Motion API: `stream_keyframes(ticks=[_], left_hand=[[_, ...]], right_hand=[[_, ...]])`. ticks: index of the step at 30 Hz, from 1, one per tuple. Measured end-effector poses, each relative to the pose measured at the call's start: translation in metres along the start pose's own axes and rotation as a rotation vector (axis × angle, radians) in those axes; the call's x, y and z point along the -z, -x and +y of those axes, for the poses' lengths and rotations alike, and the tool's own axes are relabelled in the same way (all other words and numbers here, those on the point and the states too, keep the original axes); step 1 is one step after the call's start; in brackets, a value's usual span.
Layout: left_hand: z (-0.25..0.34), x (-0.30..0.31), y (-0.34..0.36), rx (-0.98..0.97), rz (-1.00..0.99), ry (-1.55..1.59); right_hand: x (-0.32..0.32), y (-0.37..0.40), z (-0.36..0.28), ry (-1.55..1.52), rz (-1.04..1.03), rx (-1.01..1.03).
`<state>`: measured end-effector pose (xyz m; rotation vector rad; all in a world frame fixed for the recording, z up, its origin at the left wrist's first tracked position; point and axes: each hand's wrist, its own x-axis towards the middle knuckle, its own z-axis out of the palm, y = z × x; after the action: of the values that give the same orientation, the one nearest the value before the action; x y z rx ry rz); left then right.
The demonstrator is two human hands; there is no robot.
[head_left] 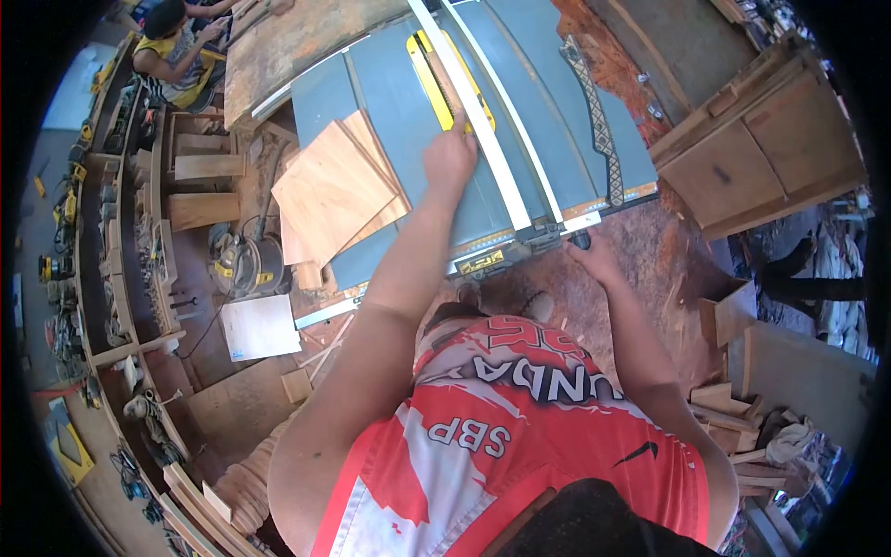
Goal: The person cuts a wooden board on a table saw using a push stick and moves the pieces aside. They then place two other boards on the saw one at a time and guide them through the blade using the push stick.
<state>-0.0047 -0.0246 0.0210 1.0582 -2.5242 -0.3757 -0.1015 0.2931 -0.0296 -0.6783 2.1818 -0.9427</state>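
My left hand (450,160) is at the yellow insert (430,82) of the blue-grey saw table (385,88), its index finger stretched forward and touching near the insert's lower end. Its other fingers are partly hidden. Beside that hand, a long white fence rail (475,107) crosses the table. My right hand (597,258) grips a black knob (580,240) at the table's front edge, close to the rail's end. Thin wooden panels (339,193) lie stacked at an angle on the table's left part.
Another person (174,60) sits at the upper left. Shelves of tools (111,241) line the left side, near a round yellow-and-black machine (249,265). A wooden cabinet (761,153) stands at the right. A patterned strip (599,121) lies on the table's right part.
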Motion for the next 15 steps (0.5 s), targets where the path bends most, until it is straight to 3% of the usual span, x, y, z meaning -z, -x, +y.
stream_keyframes(ticks=[6, 8, 15], left_hand=[[-0.001, 0.001, -0.003, 0.015, -0.026, -0.008], [0.0, 0.002, 0.003, 0.014, -0.035, -0.018], [0.006, 0.012, 0.026, 0.06, -0.147, -0.001]], right_hand=[[-0.004, -0.004, 0.009, 0.07, 0.049, 0.069], [-0.005, -0.004, 0.01, -0.058, 0.011, 0.022], [-0.004, -0.003, -0.006, -0.012, 0.02, -0.038]])
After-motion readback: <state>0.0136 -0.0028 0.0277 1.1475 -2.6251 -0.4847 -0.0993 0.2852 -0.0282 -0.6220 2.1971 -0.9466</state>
